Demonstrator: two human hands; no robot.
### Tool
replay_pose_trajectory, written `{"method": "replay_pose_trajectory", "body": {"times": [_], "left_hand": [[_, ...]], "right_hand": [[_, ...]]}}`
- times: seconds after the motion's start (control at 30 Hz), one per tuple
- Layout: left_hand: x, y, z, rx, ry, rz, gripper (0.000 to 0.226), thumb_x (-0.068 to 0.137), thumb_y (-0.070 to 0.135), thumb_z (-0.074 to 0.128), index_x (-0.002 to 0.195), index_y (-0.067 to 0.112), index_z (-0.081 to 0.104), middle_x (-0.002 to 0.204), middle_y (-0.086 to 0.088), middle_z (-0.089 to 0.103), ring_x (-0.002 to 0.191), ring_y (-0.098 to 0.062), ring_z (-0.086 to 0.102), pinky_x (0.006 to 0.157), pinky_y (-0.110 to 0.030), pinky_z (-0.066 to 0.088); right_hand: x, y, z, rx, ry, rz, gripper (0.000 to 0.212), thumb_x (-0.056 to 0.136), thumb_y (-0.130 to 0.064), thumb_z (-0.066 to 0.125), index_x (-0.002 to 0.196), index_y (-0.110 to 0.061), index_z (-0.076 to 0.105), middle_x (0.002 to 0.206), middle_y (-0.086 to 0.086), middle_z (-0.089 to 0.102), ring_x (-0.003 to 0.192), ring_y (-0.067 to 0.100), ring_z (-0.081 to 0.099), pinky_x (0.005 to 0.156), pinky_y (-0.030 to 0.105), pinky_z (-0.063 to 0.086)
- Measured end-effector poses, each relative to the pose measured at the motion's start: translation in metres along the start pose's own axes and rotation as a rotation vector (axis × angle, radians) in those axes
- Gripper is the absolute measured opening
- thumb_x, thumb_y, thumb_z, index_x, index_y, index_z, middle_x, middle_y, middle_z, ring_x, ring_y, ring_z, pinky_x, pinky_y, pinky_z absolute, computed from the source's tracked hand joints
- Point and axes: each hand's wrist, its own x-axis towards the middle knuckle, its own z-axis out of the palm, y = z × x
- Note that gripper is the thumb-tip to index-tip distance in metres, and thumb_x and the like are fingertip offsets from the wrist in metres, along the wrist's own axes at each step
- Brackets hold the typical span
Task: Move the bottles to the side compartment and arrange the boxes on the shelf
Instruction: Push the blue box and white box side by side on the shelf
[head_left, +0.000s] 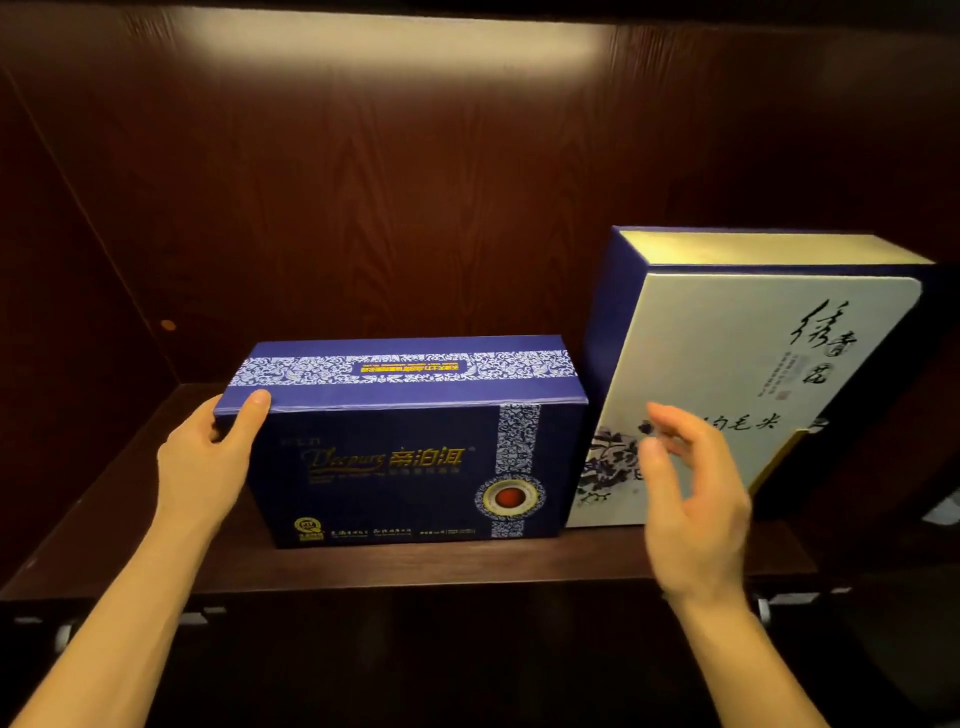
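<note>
1. Nearest to me are my two bare forearms, reaching up from the bottom corners toward the dark wooden shelf (415, 564).
2. My left hand (208, 462) is on the upper left corner of the blue box (410, 467); the thumb lies over its top front edge, the fingers are hidden round the left end. This grip is clamped on the blue box.
3. The blue box stands on the shelf board, its long printed face toward me, with a patterned white band across the lid. To its left the shelf is bare up to the side panel, where a small round cap (168, 325) shows.
4. Just beside it on the right, the white box (727, 374) with brush lettering and a blue spine leans back, tilted, its lower left corner touching or almost touching the blue box.
5. My right hand (691, 499) hangs in front of the white box's lower face, palm turned left, fingers spread and curled, blurred; this grip is apart, holding nothing.
</note>
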Motion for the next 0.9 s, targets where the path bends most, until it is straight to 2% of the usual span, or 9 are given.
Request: {"method": "replay_pose_trajectory", "body": {"times": [0.1,0.17,0.23,0.33,0.43,0.57,0.73,0.8,0.9], "left_hand": [[-0.001,0.002,0.003,0.001,0.019,-0.025,0.043,0.085,0.072,0.050,0.110,0.038,0.060,0.102,-0.003,0.063,0.091,-0.027,0.058,0.075,-0.049,0.045],[0.000,0.002,0.004,-0.017,0.023,-0.037,0.050,0.081,0.076,0.050,0.112,0.038,0.062,0.105,-0.004,0.064,0.093,-0.028,0.059,0.079,-0.051,0.047],[0.001,0.002,0.005,-0.059,0.031,-0.060,0.052,0.079,0.076,0.054,0.112,0.037,0.064,0.109,-0.005,0.067,0.098,-0.029,0.062,0.082,-0.054,0.049],[0.001,0.003,0.007,-0.109,0.036,-0.088,0.043,0.079,0.074,0.058,0.105,0.042,0.066,0.113,-0.004,0.069,0.104,-0.030,0.065,0.086,-0.058,0.051],[0.000,0.004,0.009,-0.138,0.040,-0.094,0.037,0.078,0.073,0.061,0.100,0.044,0.069,0.114,-0.003,0.069,0.107,-0.029,0.065,0.088,-0.059,0.051],[0.001,0.001,0.012,-0.152,0.057,-0.080,0.053,0.079,0.069,0.062,0.117,0.032,0.067,0.116,-0.006,0.069,0.109,-0.034,0.065,0.091,-0.059,0.051],[0.003,0.003,0.016,-0.158,0.031,-0.096,0.035,0.078,0.071,0.062,0.100,0.045,0.071,0.116,-0.011,0.070,0.111,-0.037,0.064,0.094,-0.064,0.049],[0.004,0.001,0.018,-0.148,0.028,-0.096,0.028,0.078,0.073,0.062,0.094,0.051,0.070,0.114,-0.008,0.071,0.110,-0.037,0.065,0.093,-0.064,0.050],[0.007,-0.005,0.018,-0.140,0.039,-0.089,0.036,0.076,0.078,0.062,0.096,0.050,0.070,0.112,-0.003,0.071,0.106,-0.031,0.066,0.090,-0.062,0.051]], "right_hand": [[0.019,0.039,-0.041,-0.025,0.171,0.130,0.032,0.097,-0.028,0.057,0.128,-0.022,0.056,0.127,0.003,0.058,0.111,0.020,0.059,0.094,0.029,0.047],[0.031,0.069,-0.065,-0.059,0.227,0.259,0.044,0.098,-0.030,0.059,0.139,-0.015,0.047,0.140,0.011,0.048,0.121,0.026,0.055,0.101,0.044,0.048],[0.042,0.095,-0.084,-0.089,0.225,0.342,0.058,0.098,-0.030,0.061,0.148,-0.015,0.036,0.152,0.013,0.035,0.133,0.029,0.047,0.107,0.051,0.044],[0.055,0.125,-0.099,-0.149,0.136,0.422,0.079,0.094,-0.027,0.067,0.155,-0.021,0.019,0.162,0.011,0.020,0.145,0.032,0.033,0.112,0.048,0.037],[0.068,0.148,-0.103,-0.082,0.068,0.499,0.091,0.090,-0.016,0.071,0.158,-0.024,0.012,0.164,0.011,0.020,0.148,0.026,0.027,0.114,0.042,0.031],[0.075,0.165,-0.102,0.055,-0.040,0.592,0.089,0.089,-0.009,0.071,0.158,-0.024,0.017,0.163,0.011,0.027,0.147,0.022,0.030,0.105,0.033,0.031],[0.072,0.174,-0.104,0.010,-0.028,0.587,0.089,0.086,-0.012,0.073,0.156,-0.028,0.022,0.160,0.008,0.034,0.126,0.010,0.038,0.095,0.032,0.034],[0.073,0.176,-0.106,-0.004,-0.029,0.582,0.088,0.086,-0.012,0.073,0.156,-0.027,0.023,0.159,0.009,0.036,0.129,0.013,0.040,0.095,0.032,0.035],[0.075,0.179,-0.108,-0.017,-0.034,0.572,0.087,0.085,-0.010,0.073,0.155,-0.028,0.026,0.158,0.010,0.038,0.137,0.023,0.042,0.096,0.033,0.036]]}}
